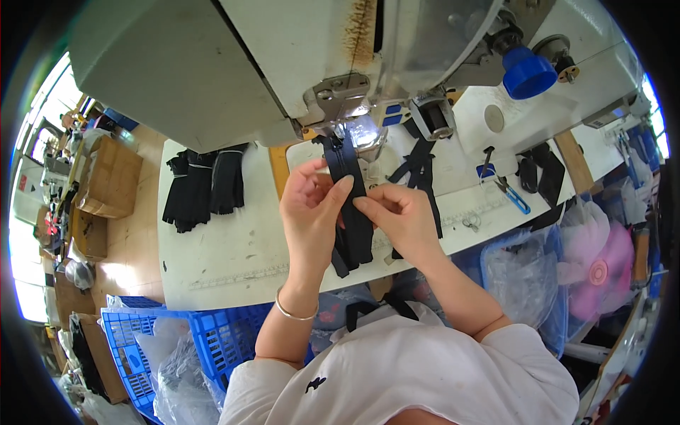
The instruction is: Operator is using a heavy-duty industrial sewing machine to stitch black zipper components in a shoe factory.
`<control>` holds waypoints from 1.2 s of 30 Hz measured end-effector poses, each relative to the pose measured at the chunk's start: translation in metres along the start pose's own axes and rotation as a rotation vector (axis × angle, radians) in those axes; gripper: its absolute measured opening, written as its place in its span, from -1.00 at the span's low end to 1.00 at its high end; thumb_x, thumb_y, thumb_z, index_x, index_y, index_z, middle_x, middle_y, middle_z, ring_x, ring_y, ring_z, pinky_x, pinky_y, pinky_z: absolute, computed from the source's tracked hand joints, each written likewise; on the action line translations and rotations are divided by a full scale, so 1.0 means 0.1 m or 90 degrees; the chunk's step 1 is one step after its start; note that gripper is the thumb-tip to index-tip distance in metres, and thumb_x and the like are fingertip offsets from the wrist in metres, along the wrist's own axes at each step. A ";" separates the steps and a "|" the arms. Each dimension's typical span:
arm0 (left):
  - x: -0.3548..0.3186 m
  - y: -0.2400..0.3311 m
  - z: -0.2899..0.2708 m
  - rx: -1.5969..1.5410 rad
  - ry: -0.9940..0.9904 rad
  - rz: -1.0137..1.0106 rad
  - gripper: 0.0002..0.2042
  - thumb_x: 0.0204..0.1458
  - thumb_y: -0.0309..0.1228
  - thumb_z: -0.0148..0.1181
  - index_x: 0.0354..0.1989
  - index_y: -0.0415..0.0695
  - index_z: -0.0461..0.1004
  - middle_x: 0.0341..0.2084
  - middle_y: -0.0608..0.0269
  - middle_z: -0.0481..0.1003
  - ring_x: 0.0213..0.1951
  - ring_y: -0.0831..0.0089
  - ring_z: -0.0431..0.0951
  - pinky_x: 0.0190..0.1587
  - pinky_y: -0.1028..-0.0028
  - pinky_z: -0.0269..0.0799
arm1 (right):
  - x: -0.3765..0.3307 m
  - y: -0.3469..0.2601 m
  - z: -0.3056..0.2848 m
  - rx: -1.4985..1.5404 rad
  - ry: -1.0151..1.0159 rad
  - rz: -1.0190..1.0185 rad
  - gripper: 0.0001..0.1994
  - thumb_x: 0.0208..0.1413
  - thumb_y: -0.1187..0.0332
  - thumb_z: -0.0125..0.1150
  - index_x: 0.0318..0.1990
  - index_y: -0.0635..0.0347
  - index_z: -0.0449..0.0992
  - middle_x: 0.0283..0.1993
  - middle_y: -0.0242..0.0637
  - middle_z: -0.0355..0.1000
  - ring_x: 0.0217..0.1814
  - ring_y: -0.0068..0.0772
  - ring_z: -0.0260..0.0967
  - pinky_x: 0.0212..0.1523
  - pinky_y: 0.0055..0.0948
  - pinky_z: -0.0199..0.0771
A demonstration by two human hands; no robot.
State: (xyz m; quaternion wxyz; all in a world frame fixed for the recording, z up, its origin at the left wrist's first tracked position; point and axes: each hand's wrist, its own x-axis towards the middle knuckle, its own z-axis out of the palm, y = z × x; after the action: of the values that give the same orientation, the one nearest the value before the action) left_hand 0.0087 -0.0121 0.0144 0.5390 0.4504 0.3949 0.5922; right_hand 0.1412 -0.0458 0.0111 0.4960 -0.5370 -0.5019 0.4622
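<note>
A dark zipper tape [343,161] runs from under the lit presser-foot area of the sewing machine [336,99] toward me. My left hand [310,202] pinches its left edge between thumb and fingers. On the opposite edge, my right hand [402,216] grips the tape with thumb and bent forefinger. Lower down, the black tape [360,244] hangs in layers past both hands toward the table's front edge. The part right under the foot is hard to make out.
Tied bundles of black zippers [191,188] lie left on the white table [234,248]. Loose black strips [423,177] and blue-handled thread snips [513,196] lie to the right. Blue crates [216,347] stand below left; a pink fan [598,273] stands at the right.
</note>
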 end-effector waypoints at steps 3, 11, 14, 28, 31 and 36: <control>-0.05 -0.03 -0.07 0.001 -0.003 -0.052 -0.87 0.00 -0.52 0.28 -0.32 -0.25 0.46 -0.55 0.38 0.47 -0.62 0.73 0.36 -0.66 0.70 0.20 | -0.07 0.04 0.01 0.054 0.001 0.002 -0.81 0.06 0.37 0.27 -0.36 0.37 0.54 -0.58 -0.39 0.44 -0.57 -0.72 0.27 -0.54 -0.64 0.28; 0.00 -0.09 -0.10 -0.048 -0.005 -0.098 -0.88 0.01 -0.48 0.29 -0.38 -0.22 0.48 -0.60 0.38 0.47 -0.66 0.71 0.34 -0.66 0.69 0.21 | -0.09 0.04 0.01 0.055 0.011 0.010 -0.82 0.07 0.37 0.27 -0.31 0.36 0.57 -0.58 -0.43 0.43 -0.60 -0.73 0.27 -0.57 -0.69 0.27; 0.01 -0.09 -0.09 -0.117 -0.009 -0.146 -0.90 0.02 -0.47 0.28 -0.38 -0.20 0.48 -0.59 0.40 0.48 -0.66 0.73 0.35 -0.65 0.70 0.20 | -0.12 -0.01 0.01 0.042 0.010 -0.007 -0.79 0.10 0.33 0.24 -0.31 0.36 0.57 -0.56 -0.37 0.46 -0.57 -0.70 0.31 -0.53 -0.64 0.33; 0.31 0.03 -0.03 -0.095 0.013 -0.114 -0.89 -0.02 -0.42 0.28 -0.42 -0.13 0.47 -0.63 0.51 0.40 -0.66 0.78 0.25 -0.62 0.73 0.06 | 0.17 -0.14 0.07 0.052 0.043 -0.077 -0.80 0.10 0.34 0.23 -0.35 0.36 0.56 -0.61 -0.43 0.42 -0.61 -0.75 0.27 -0.59 -0.67 0.27; 0.40 0.09 0.00 -0.095 0.019 -0.097 -0.92 -0.02 -0.46 0.24 -0.45 -0.12 0.45 -0.63 0.51 0.37 -0.65 0.76 0.22 -0.60 0.72 0.04 | 0.26 -0.20 0.08 0.072 0.044 -0.105 -0.80 0.10 0.35 0.22 -0.36 0.36 0.56 -0.63 -0.41 0.42 -0.62 -0.75 0.27 -0.61 -0.67 0.24; 0.58 0.10 0.02 -0.102 0.041 -0.088 -0.89 0.02 -0.53 0.13 -0.51 -0.09 0.40 -0.67 0.47 0.29 -0.64 0.68 0.23 -0.61 0.66 0.03 | 0.26 -0.11 0.04 0.061 0.044 -0.101 -0.82 0.10 0.37 0.21 -0.36 0.36 0.57 -0.63 -0.40 0.43 -0.63 -0.72 0.29 -0.62 -0.68 0.25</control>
State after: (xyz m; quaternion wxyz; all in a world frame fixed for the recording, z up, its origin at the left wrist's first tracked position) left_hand 0.0066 0.0442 0.0311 0.5999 0.3582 0.3937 0.5974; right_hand 0.1385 -0.0193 0.0216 0.5733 -0.4866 -0.5028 0.4263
